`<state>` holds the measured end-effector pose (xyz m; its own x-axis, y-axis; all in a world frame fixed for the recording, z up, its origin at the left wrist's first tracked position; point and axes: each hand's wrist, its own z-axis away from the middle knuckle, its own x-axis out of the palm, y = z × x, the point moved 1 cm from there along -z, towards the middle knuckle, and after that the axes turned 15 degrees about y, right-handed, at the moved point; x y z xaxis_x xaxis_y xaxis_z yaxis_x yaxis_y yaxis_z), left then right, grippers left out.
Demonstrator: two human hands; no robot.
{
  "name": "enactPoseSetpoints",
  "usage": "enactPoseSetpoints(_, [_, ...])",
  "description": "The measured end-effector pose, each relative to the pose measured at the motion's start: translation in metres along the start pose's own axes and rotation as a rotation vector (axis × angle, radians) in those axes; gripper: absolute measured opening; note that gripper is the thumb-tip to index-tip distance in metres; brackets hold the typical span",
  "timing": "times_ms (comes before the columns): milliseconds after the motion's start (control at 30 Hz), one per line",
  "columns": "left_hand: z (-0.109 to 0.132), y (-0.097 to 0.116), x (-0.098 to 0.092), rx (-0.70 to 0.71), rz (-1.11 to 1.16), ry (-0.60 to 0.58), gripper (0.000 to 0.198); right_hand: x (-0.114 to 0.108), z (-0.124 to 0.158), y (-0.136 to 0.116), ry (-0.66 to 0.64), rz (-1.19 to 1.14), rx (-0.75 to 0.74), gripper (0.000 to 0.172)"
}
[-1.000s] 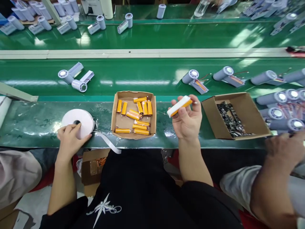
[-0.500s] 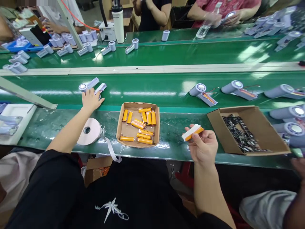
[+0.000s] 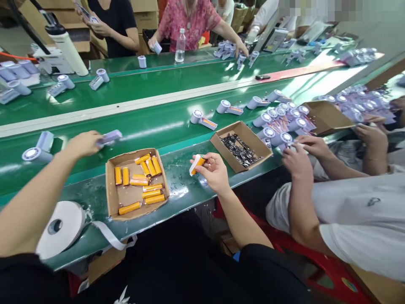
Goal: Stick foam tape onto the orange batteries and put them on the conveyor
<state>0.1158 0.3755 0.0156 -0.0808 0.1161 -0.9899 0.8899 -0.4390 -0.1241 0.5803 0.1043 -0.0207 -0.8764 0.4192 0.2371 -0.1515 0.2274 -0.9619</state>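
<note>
Cardboard tray holds orange cells, box dark pieces, right hand pinching a taped cell, left hand gripping a lilac casing!

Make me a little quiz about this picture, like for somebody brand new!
1. Which thing is in the grip of the right hand: A, a bottle; B, a white-striped orange cylinder; C, a spoon?
2. True or false: the tape roll lies flat on the bench.
3. Fill in: the box of orange cylinders sits ___ the tape roll and the box of dark parts.
Key: 1 B; 2 true; 3 between.
</note>
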Motion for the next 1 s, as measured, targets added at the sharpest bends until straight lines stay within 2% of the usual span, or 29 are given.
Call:
enactPoseSetpoints(67, [-0.019, 0.047, 0.000, 0.153, -0.077, -0.030, 0.054, 0.009, -0.003, 0.000, -0.033, 0.010, -0.029, 0.047])
enactPoseSetpoints(100, [-0.028, 0.063, 0.001, 0.206, -0.104, -0.025, 0.053, 0.012, -0.005, 0.000, -0.051, 0.022, -0.043, 0.044])
enactPoseSetpoints(167, [-0.043, 0.080, 0.006, 0.231, -0.097, -0.028, 0.053, 0.017, -0.009, -0.004, -0.094, 0.061, -0.061, 0.039])
enactPoseSetpoints(300, [-0.057, 0.077, 0.016, 0.097, 0.089, -0.049, 0.042, 0.036, -0.030, -0.014, -0.230, 0.143, -0.074, 0.040])
enactPoseSetpoints(400, [-0.060, 0.075, 0.016, 0.033, 0.227, -0.024, 0.035, 0.073, -0.064, -0.011, -0.300, 0.135, -0.075, 0.040])
enactPoseSetpoints(533, [-0.061, 0.076, 0.008, 0.006, 0.372, -0.070, 0.033, 0.142, -0.118, 0.019, -0.410, 0.107, -0.069, 0.044])
enactPoseSetpoints(633, [-0.062, 0.075, 0.004, -0.082, 0.419, -0.024, 0.032, 0.185, -0.146, 0.051, -0.496, 0.225, -0.116, 0.043])
enactPoseSetpoints(700, [-0.063, 0.076, 0.005, -0.139, 0.422, 0.018, 0.030, 0.204, -0.154, 0.068, -0.549, 0.339, -0.134, 0.047])
enactPoseSetpoints(833, [-0.065, 0.086, 0.010, -0.194, 0.409, 0.050, 0.024, 0.222, -0.157, 0.082, -0.603, 0.595, -0.254, 0.043])
enactPoseSetpoints(1000, [-0.069, 0.101, 0.012, -0.242, 0.411, 0.087, 0.022, 0.228, -0.156, 0.072, -0.770, 1.074, -0.488, 0.037])
